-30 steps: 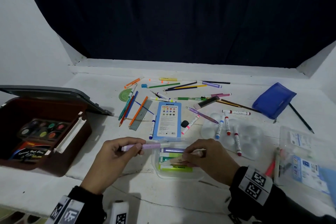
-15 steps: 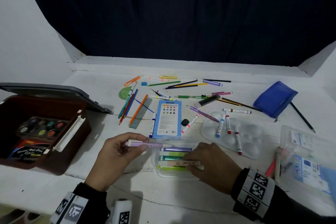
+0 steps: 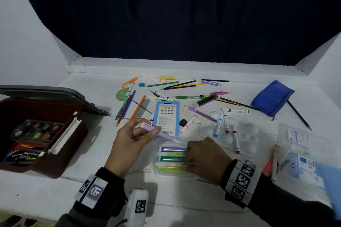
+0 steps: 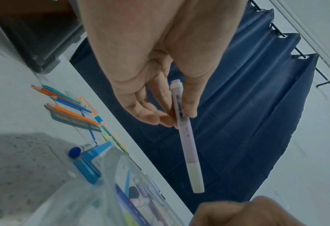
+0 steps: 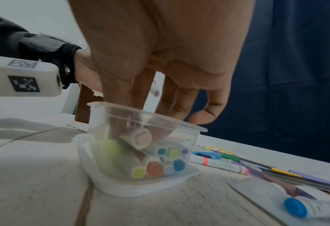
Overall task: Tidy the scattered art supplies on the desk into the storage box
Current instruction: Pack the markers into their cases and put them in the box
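1. Since a second ago, the left hand [image 3: 132, 139] has lifted its lilac highlighter [image 3: 156, 131] up and back from the clear tub [image 3: 172, 174], tilting it, while the right hand [image 3: 204, 158] has sunk lower into the tub with the peach marker [image 3: 174, 164].

2. From the head view: the brown storage box [image 3: 60, 155] sits open at the left of the counter [image 3: 96, 145], holding a paint palette [image 3: 36, 130] and little else I can make out. Pencils, markers, a ruler and a blue pouch [image 3: 272, 97] lie scattered well apart from it, so most of the tidying looks undone. The tub itself is outside the box.

3. From the left wrist view: thumb and fingertips [image 4: 166, 120] pinch the lilac highlighter [image 4: 187, 137] near its upper end; it hangs in the air, touching nothing.

4. From the right wrist view: the fingers [image 5: 121, 122] reach into the clear tub [image 5: 179, 125] and curl round the peach marker [image 5: 140, 138], pressing it down onto the coloured markers already stacked there. I'd judge this a sorting step before anything goes into the box.
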### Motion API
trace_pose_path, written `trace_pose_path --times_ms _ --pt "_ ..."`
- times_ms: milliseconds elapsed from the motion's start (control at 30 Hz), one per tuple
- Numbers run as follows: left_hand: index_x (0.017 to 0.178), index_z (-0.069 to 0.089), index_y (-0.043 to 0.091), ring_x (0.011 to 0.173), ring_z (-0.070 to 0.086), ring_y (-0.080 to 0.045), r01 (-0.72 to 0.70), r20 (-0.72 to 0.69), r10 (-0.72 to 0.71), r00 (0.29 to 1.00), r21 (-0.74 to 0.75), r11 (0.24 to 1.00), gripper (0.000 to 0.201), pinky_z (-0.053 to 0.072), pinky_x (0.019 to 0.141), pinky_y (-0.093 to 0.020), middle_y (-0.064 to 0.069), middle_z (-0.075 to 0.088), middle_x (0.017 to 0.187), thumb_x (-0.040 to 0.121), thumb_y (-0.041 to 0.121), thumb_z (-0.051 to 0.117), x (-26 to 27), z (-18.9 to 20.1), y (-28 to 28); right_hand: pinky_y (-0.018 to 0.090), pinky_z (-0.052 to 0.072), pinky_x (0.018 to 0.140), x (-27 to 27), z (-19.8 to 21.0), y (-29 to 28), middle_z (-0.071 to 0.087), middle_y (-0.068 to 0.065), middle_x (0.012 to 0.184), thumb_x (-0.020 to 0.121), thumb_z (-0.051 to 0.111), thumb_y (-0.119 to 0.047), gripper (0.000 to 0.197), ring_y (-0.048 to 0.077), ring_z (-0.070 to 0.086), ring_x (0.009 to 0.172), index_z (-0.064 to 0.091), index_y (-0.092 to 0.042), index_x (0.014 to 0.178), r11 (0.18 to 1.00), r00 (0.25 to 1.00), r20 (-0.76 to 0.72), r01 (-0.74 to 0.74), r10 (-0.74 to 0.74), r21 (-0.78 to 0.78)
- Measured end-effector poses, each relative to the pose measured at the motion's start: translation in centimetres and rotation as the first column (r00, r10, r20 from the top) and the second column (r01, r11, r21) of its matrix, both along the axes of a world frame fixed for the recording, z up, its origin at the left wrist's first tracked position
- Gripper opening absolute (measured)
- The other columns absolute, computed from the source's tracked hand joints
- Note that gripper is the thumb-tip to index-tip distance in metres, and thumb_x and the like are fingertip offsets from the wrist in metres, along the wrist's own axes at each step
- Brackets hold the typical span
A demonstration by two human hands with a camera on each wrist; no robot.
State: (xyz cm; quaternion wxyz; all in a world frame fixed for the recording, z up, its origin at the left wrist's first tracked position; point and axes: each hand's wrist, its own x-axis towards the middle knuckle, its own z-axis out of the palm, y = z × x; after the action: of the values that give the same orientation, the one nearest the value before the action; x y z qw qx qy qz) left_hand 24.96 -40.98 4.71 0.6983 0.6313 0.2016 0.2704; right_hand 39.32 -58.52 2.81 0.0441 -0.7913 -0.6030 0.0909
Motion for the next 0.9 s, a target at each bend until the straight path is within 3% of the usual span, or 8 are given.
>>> trace_pose_path --times_ms 200,367,500,567,633,767,833,900 --pt "0.102 0.063 0.001 0.103 0.071 -0.023 0.095 -0.077 -0.089 0.993 0.079 0.992 0.016 0.057 0.089 -0.029 -0.012 0.076 0.099 0.087 -0.005 0.066 0.7 -0.6 0.3 0.03 0.026 0.079 0.5 0.2 -0.4 0.062 -0.003 0.109 0.094 0.056 -0.043 0.03 0.017 0.057 0.1 0.066 -0.034 0.12 0.999 0.999 0.007 -0.037 0.037 -0.011" --pt "0.092 0.067 0.006 0.096 0.072 -0.02 0.141 -0.202 -0.096 0.975 0.226 0.964 0.016 0.057 0.076 -0.023 -0.004 0.073 0.097 0.081 -0.001 0.075 1.2 -1.5 0.2 0.03 0.041 0.09 0.7 0.2 -0.9 0.065 -0.008 0.11 0.09 0.06 -0.048 0.033 0.011 0.058 0.098 0.067 -0.031 0.118 0.998 0.997 -0.077 0.03 -0.025 0.061" --pt "0.084 0.07 0.015 0.092 0.071 -0.017 0.248 -0.305 -0.136 0.943 0.365 0.897 0.015 0.059 0.075 -0.028 0.003 0.073 0.093 0.077 0.011 0.082 2.2 -2.0 0.3 0.032 0.051 0.082 1.2 0.6 -1.5 0.064 -0.009 0.099 0.086 0.066 -0.04 0.021 0.008 0.057 0.088 0.072 -0.028 0.102 0.968 0.979 -0.182 0.131 -0.092 0.214" --pt "0.082 0.072 0.022 0.085 0.069 -0.011 0.309 -0.379 -0.104 0.919 0.534 0.787 0.015 0.058 0.075 -0.028 0.009 0.073 0.086 0.075 0.02 0.085 2.7 -2.1 0.5 0.032 0.05 0.085 1.7 0.5 -1.8 0.059 -0.011 0.1 0.084 0.069 -0.038 0.018 0.008 0.053 0.093 0.071 -0.029 0.099 0.948 0.971 -0.189 0.192 -0.146 0.254" --pt "0.082 0.073 0.025 0.081 0.064 -0.008 0.381 -0.433 -0.076 0.898 0.678 0.629 0.013 0.054 0.074 -0.027 0.012 0.07 0.084 0.076 0.026 0.084 3.1 -2.1 0.6 0.028 0.046 0.091 2.0 0.5 -2.1 0.054 -0.011 0.108 0.084 0.069 -0.038 0.023 0.008 0.047 0.102 0.068 -0.03 0.106 0.942 0.958 -0.214 0.238 -0.189 0.235" --pt "0.098 0.075 0.026 0.097 0.057 -0.01 0.494 -0.527 0.003 0.85 0.799 0.342 0.017 0.048 0.086 -0.029 0.009 0.071 0.098 0.083 0.035 0.076 3.9 -2.2 0.7 0.025 0.044 0.098 2.6 0.4 -2.1 0.048 -0.012 0.122 0.088 0.065 -0.039 0.035 0.007 0.047 0.11 0.059 -0.033 0.122 0.956 0.949 -0.243 0.244 -0.2 0.166" --pt "0.104 0.075 0.027 0.101 0.056 -0.013 0.519 -0.546 0.033 0.837 0.813 0.265 0.021 0.045 0.089 -0.028 0.007 0.071 0.103 0.086 0.038 0.073 4.3 -2.2 0.7 0.024 0.047 0.095 2.8 0.4 -1.9 0.047 -0.013 0.125 0.089 0.064 -0.039 0.034 0.006 0.051 0.105 0.059 -0.034 0.122 0.96 0.942 -0.264 0.246 -0.205 0.133" --pt "0.106 0.075 0.029 0.098 0.059 -0.012 0.519 -0.542 0.04 0.839 0.821 0.238 0.022 0.044 0.087 -0.026 0.008 0.071 0.104 0.087 0.04 0.071 4.4 -2.0 0.7 0.023 0.048 0.092 3.0 0.3 -1.7 0.047 -0.014 0.124 0.089 0.065 -0.038 0.031 0.005 0.052 0.099 0.06 -0.034 0.119 0.962 0.942 -0.265 0.245 -0.206 0.121"
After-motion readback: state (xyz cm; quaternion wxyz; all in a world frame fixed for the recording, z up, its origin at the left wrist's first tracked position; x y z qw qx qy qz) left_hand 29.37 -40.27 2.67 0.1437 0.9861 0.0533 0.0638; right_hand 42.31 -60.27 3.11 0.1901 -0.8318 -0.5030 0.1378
